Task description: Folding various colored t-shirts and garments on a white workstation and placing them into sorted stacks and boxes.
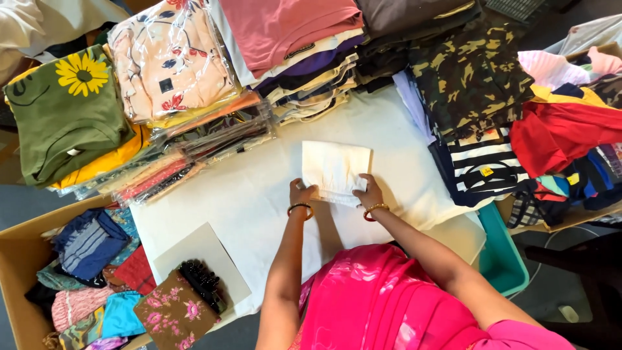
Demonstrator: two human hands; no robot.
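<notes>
Seen from above: folded white cloth (335, 170) flat on the white-covered table (259, 194), extending away from both hands. Left hand (302, 193) pinched on the near left corner, right hand (369, 192) pinched on the near right corner, gold bangles on both wrists. Ringed by stacks of folded clothes: green sunflower shirt (65, 110) far left, bagged floral garment (170, 61), camouflage fabric (470, 78) right. Cardboard box (16, 259) of mixed clothing at lower left.
</notes>
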